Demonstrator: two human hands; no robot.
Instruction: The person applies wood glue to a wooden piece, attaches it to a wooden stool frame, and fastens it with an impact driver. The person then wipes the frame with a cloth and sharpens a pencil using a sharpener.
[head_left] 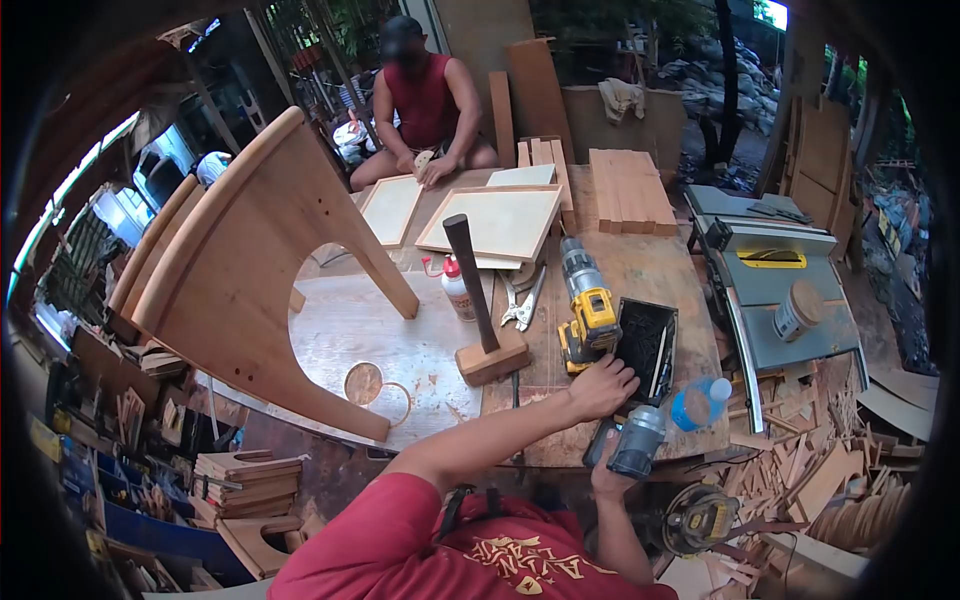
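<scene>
Here we are at the workbench [655, 265], and both our hands are busy at the lower centre of the frame. Our left hand [603, 388] reaches in from the lower left, fingers bent and close together at the near end of a black tray [674, 340] filled with small dark pieces [642, 335]; we cannot tell whether the fingertips pinch anything. Just above that hand stands the yellow drill [590, 300], its chuck pointing to the top of the frame.

Below, our right hand [608, 478] is wrapped around a grey tool [640, 440], perhaps a power tool, though the angle hides much of it. The blue bottle [695, 403] is just to its right.

Left of the drill, a mallet [490, 360] stands on its head, handle up and slightly tilted, with a glue bottle [457, 290] beside it on the left and pliers [522, 305] lying on the right. A curved wooden frame [240, 250] fills the left of the picture, legs towards the bench.

Up at the top, a person in a sleeveless red top [425, 100] sits with both hands on a small pale object beside framed panels [505, 220]. We see stacked boards [630, 190] at upper centre-right, and over on the right a jar [800, 310] sits on a table saw [755, 335].
</scene>
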